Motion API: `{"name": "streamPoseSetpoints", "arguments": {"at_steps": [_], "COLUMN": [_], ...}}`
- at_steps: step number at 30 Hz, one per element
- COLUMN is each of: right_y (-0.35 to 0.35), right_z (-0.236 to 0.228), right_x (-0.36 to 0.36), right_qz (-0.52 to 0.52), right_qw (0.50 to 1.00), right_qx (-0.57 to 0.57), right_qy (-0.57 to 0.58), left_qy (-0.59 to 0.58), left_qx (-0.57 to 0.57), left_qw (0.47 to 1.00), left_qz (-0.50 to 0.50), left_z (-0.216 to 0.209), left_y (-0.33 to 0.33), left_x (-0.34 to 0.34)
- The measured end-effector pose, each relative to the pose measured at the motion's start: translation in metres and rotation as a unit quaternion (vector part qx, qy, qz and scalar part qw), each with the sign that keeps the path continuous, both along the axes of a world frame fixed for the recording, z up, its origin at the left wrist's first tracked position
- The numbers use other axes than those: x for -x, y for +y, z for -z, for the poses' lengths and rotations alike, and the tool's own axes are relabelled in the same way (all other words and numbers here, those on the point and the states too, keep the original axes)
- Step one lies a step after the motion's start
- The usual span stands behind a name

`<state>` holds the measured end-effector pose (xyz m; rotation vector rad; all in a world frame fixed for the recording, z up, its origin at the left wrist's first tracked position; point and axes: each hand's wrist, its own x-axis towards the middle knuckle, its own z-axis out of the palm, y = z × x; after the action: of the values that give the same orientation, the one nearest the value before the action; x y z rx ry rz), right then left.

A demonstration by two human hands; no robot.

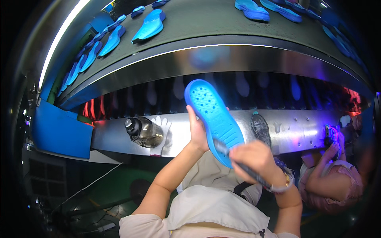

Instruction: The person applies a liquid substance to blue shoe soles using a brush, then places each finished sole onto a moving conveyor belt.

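From where I'm stood: blue shoe sole [216, 121] is up in the worker's L hand [198, 134], approx mid-length of the steel bench [178, 119], its heel end towards the bench's front edge. L thumb lies along the sole's L side, a fingertip just shows at the R side; sole's pinched btw them, other fingers hidden behind it. R hand [254, 156] has fingers curled tight round a dark-handled tool [248, 171], its grey head over the sole's lower part; too blurred to tell if touching.

Nr bench's L end: dark bottle [149, 133], w/ white glove [164, 127] just beside it, cuff at front edge. R of the sole, dark foot-shaped piece [260, 125] on bench. Co-worker [333, 182] sits nr bench's R end. Conveyor [198, 20] beyond carries more blue soles [151, 25].
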<state>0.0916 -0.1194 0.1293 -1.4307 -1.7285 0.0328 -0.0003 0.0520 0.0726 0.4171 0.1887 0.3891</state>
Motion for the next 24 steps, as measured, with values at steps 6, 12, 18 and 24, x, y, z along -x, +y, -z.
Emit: {"name": "streamPoseSetpoints", "arguments": {"at_steps": [6,12,18,24], "right_y": [0.003,-0.005,-0.011,-0.013], "right_z": [-0.017,-0.021,-0.006,0.012], "right_x": [-0.024,-0.008,-0.011,-0.024], "right_qz": [-0.011,-0.135,-0.072,-0.116], "right_qw": [0.986,0.974,0.979,0.868], "right_qx": [0.011,0.048,0.073,0.031], "right_qy": [0.168,0.178,0.175,0.481], "left_qy": [-0.047,-0.068,-0.064,-0.037], "left_qx": [-0.006,-0.026,-0.043,-0.052], "left_qw": [0.999,0.996,0.995,0.996], "left_qz": [-0.006,-0.060,-0.070,-0.070], "left_z": [-0.015,-0.030,-0.041,-0.080], "left_y": [-0.010,0.002,0.014,0.009], "left_x": [0.001,0.006,0.011,0.005]}}
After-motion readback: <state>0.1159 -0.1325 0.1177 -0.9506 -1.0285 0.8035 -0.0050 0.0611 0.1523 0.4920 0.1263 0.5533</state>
